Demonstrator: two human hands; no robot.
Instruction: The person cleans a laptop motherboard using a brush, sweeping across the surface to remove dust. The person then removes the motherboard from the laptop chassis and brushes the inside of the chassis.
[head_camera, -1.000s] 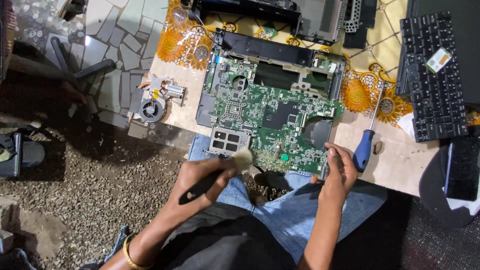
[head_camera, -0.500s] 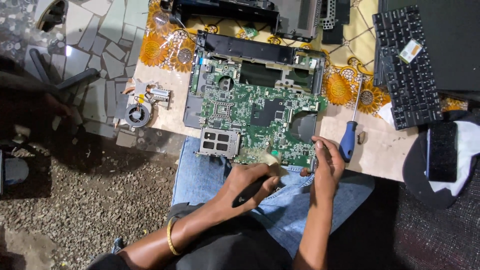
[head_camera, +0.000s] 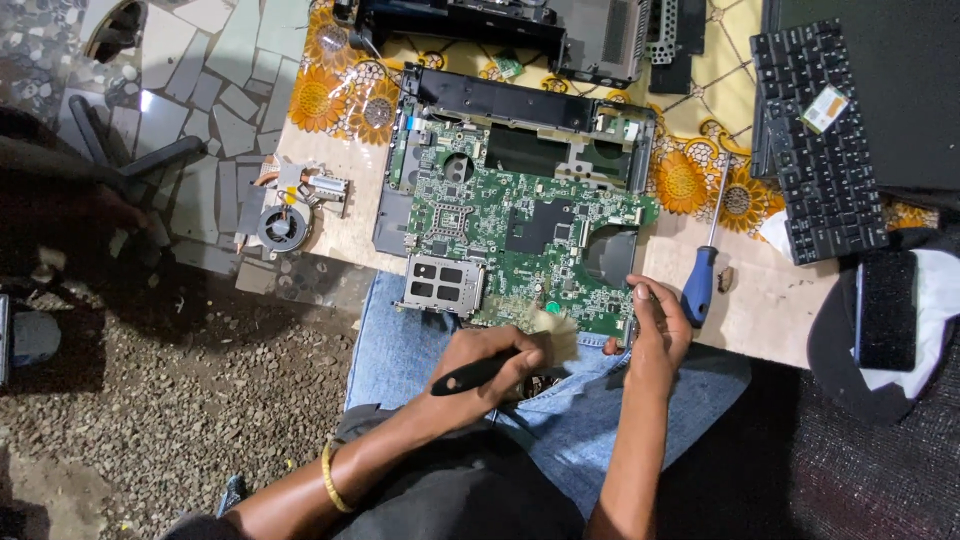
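Brush shifted right along motherboard near edge.

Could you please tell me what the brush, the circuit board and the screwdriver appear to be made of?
Brush: black handle, probably plastic, with pale soft bristles. Circuit board: green laminate, matte, studded with metal parts. Screwdriver: blue handle, likely plastic or rubber, with a thin grey metal shaft.
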